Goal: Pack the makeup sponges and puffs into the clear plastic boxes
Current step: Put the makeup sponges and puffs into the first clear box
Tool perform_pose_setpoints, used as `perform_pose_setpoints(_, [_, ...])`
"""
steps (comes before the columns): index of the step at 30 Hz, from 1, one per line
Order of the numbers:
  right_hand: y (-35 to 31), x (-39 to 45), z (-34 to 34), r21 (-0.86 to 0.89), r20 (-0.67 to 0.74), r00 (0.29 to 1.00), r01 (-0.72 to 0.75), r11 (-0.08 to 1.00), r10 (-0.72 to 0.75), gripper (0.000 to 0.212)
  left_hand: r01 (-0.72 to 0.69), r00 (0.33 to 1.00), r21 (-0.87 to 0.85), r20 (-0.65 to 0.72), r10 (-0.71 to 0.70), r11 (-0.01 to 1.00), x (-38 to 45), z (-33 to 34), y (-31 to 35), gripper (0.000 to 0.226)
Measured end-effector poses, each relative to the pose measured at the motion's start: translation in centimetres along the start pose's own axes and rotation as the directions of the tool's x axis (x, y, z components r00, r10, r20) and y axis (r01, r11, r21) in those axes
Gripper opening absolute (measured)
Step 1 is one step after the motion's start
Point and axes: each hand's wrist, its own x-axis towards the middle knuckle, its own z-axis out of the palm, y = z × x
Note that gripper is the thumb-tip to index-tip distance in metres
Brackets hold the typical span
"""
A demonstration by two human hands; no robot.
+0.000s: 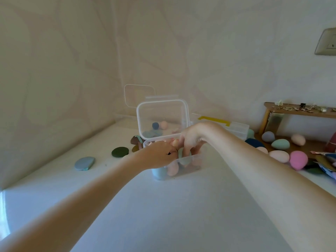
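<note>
While I look down my two bare arms, I see both hands meet over the clear box (189, 160) on the white tabletop (163, 206). My left hand (160, 154) curls its grip at the box rim, but I cannot tell what it holds. My right hand (190, 140) dips in, fingers bent around a peach sponge (175, 142). The lid (162, 118) stands up behind. More sponges (281, 144) lie to the right, and flat puffs (120, 151) to the left.
</note>
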Motion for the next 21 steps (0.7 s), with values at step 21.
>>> perform_pose_setpoints(21, [2.2, 1.6, 0.9, 0.119, -0.133, 0.986, 0.116, 0.986, -0.100, 0.010, -0.015, 1.000, -0.052, 0.019, 0.016, 0.999, 0.4, 0.1, -1.2, 0.033])
